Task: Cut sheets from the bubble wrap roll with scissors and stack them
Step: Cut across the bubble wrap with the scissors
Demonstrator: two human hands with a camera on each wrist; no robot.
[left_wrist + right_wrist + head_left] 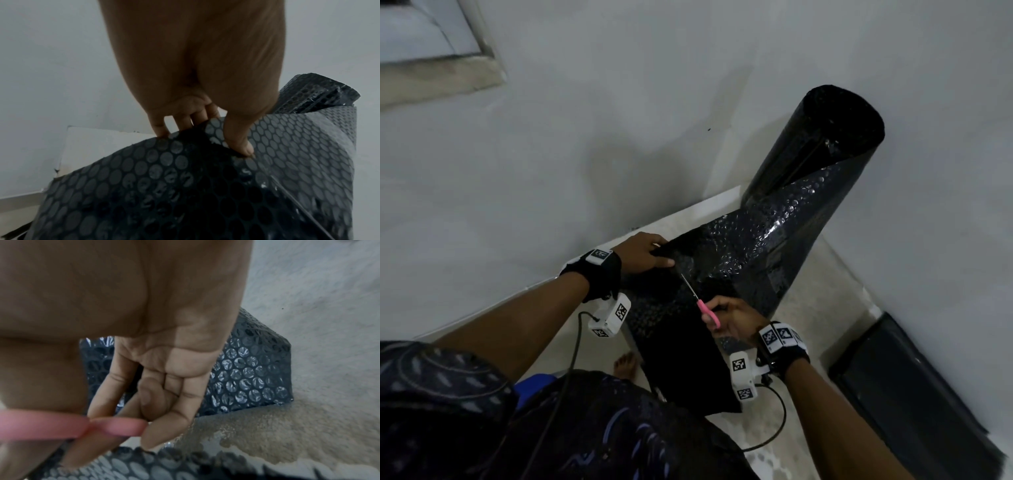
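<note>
1. the bubble wrap roll [822,140] stands upright on the floor [835,274] at about 1 o'clock, its black sheet [750,246] unrolled down toward the person.
2. the left hand [643,251] pinches the sheet's top edge at 11 o'clock, thumb over it, fingers [158,128] curled behind.
3. the right hand [736,320] grips the pink-handled scissors [707,311], blades in the sheet pointing toward 11 o'clock.
4. a flat black stack [914,394] lies at 4 o'clock.
</note>
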